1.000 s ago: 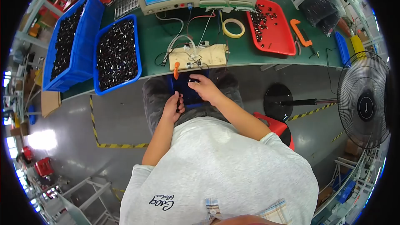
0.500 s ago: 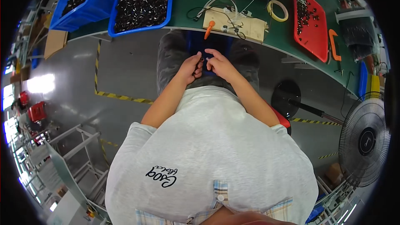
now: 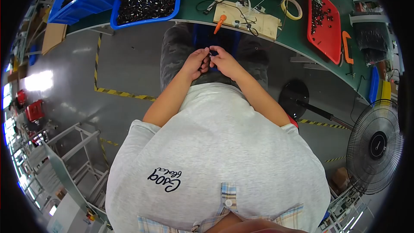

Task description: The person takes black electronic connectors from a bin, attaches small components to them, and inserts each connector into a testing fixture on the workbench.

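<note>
Over the lap my left hand (image 3: 196,64) is closed around small dark parts, only partly visible between its fingers. Against its fingertips, my right hand (image 3: 224,62) pinches at something small and dark; what exactly it holds is hidden. Both hands are in front of the table edge, above a dark blue container (image 3: 215,37) between the knees. Beyond them an orange clamp handle (image 3: 220,22) sticks out from a wooden board (image 3: 267,25) with wires.
Small black parts fill a blue tray (image 3: 177,1) and a deeper blue bin (image 3: 88,6) at the left. A red tray (image 3: 328,45) holds more parts. Also present are a tape roll (image 3: 299,14), an orange tool (image 3: 346,47) and a standing fan (image 3: 377,144).
The view has tilted downward and shifted, so the table sits higher in the frame. My right hand has come back from near the orange clamp to meet my left hand.
</note>
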The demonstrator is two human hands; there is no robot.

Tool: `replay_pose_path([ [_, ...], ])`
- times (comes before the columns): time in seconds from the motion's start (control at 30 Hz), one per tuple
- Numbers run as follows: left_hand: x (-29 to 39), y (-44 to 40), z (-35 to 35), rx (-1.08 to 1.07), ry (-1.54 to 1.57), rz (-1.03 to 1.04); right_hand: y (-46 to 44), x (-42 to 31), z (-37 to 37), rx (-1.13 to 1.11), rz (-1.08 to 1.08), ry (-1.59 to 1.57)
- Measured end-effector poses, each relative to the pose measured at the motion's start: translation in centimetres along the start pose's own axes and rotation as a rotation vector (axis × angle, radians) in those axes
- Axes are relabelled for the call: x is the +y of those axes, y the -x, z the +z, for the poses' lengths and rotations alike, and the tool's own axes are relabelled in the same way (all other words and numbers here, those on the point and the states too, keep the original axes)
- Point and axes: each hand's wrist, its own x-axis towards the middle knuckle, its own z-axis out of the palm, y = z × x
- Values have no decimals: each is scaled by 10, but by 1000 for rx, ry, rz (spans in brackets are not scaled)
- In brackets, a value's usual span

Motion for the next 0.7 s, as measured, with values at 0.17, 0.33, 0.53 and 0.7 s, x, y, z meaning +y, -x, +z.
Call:
replay_pose_path([
  [0.17, -4, 2, 2, 46, -107, 89, -9, 20, 8, 89, -123, 80],
  [0.33, -5, 11, 12, 63, -64, 71, -9, 4, 5, 227, -237, -310],
  [0.53, 3, 7, 13, 109, 1, 3, 21, -62, -16, 344, -228, -680],
  [0.7, 5, 6, 14, 110, 2, -22, 25, -64, -9, 381, -251, -764],
])
